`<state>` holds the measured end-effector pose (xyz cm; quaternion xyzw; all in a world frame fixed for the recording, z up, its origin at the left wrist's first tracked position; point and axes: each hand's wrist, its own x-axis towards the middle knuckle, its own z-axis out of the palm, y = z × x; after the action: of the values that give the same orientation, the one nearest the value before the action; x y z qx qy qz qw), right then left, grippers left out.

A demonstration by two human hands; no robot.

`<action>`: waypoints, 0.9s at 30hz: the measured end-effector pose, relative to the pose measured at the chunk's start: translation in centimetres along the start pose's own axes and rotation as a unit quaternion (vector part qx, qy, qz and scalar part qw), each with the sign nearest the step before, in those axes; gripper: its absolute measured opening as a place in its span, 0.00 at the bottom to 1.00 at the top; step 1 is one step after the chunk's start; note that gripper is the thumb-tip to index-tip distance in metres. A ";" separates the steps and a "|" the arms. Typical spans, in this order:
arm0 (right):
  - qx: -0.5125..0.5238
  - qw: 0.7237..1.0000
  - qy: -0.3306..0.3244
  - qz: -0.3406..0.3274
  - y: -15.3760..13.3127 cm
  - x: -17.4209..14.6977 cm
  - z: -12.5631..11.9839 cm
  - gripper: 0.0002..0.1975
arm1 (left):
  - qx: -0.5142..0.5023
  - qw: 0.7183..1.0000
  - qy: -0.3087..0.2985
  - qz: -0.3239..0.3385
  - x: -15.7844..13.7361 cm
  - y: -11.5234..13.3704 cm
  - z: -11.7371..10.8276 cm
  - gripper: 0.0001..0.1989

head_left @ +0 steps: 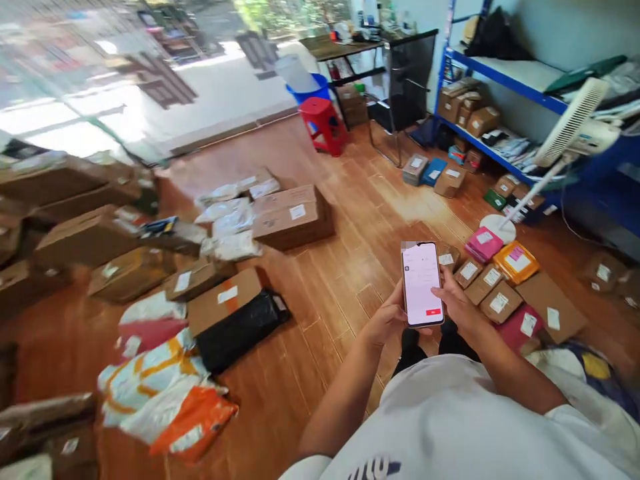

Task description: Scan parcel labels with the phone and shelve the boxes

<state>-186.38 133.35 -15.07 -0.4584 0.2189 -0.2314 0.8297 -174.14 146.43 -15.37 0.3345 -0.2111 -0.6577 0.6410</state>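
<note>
A smartphone [421, 283] with a lit, mostly white screen and a small red button near its bottom is held upright in front of my body. My left hand [387, 317] grips its lower left side, with the fingers partly hidden behind it. On the right edge, my right hand [451, 293] is closed around the phone, its thumb over the screen. Just beyond that hand, several small brown parcels [484, 285] with white labels lie on the floor beside a pink parcel [483, 245] and a yellow parcel [517, 261].
Large cartons [293, 217] and bagged parcels cover the floor at left, with a black package [243, 327] nearest. A red stool [323, 127] stands by a desk [340, 48]. At right are a white fan [575, 123] and blue shelving [515, 70] holding boxes.
</note>
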 end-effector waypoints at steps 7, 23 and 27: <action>0.019 0.989 0.134 -0.062 0.7 -4.0 -3.8 0.33 | 0.009 0.983 -0.114 -0.143 4.8 -1.4 0.7 0.54; 0.138 0.912 0.361 -0.137 -1.9 -15.8 -22.7 0.32 | 0.091 0.909 -0.218 -0.344 20.8 -16.0 14.6 0.46; 0.078 0.904 0.393 -0.147 -5.1 -18.3 -28.7 0.38 | 0.097 0.907 -0.213 -0.350 24.4 -20.2 19.9 0.47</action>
<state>-218.37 122.71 -21.79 -0.2908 0.4388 -0.5284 0.6661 -201.34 121.18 -20.09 0.2992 -0.2747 -0.8720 0.2734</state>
